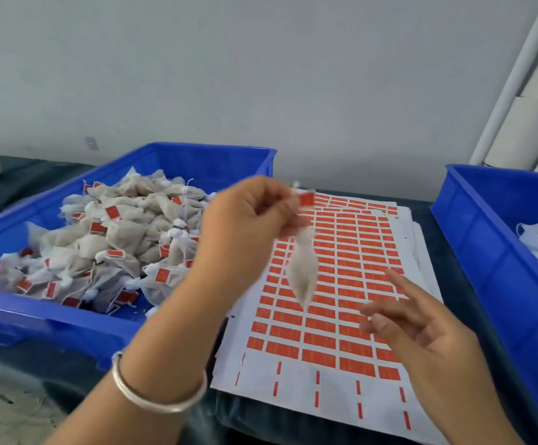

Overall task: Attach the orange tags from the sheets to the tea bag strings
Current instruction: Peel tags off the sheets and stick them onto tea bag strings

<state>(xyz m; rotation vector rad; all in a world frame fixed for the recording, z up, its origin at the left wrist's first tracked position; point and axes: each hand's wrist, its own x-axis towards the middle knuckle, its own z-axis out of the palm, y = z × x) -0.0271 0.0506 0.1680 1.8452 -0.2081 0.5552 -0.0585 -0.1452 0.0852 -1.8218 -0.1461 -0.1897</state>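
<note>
Tagged tea bags (101, 248) heaped in left blue bin (52, 319), left hand (245, 226) pinching dangling tea bag (303, 274), right hand (421, 326) released

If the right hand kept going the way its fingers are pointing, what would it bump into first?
Probably the hanging tea bag. The right hand is open, its fingers pointing up and left over the sheet of orange tags, towards the bag the left hand holds. Depth is unclear, so it might pass beneath and meet the left hand or sheet.
</note>
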